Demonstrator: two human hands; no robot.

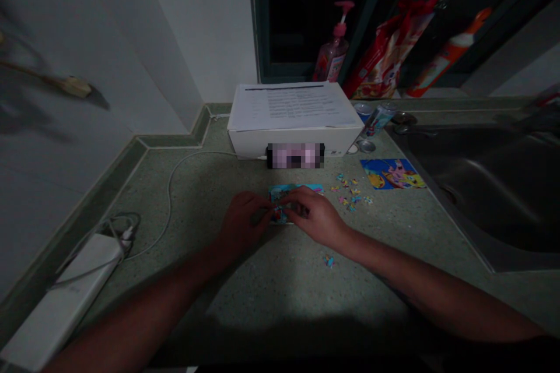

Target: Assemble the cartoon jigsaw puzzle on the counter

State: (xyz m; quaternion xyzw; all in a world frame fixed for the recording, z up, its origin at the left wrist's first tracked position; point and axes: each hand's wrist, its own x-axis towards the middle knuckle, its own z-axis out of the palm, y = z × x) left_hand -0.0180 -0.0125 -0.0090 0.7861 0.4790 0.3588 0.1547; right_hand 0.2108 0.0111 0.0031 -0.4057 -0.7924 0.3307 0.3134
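Note:
A small, partly built jigsaw puzzle (294, 191) lies on the speckled counter (271, 285), in front of a white box. My left hand (242, 222) and my right hand (315, 215) both rest on its near edge, fingers curled and pinched together over the pieces. What the fingertips hold is too small to make out. Several loose puzzle pieces (352, 192) are scattered just right of my right hand. One stray piece (329, 260) lies closer to me. A colourful cartoon picture card (391, 173) lies flat further right.
A white box (292, 119) topped with a printed sheet stands behind the puzzle. A steel sink (490, 186) fills the right side. A pink pump bottle (333, 49), a snack bag (389, 52) and cans stand at the back. A white power bank (61, 297) with cables lies at left.

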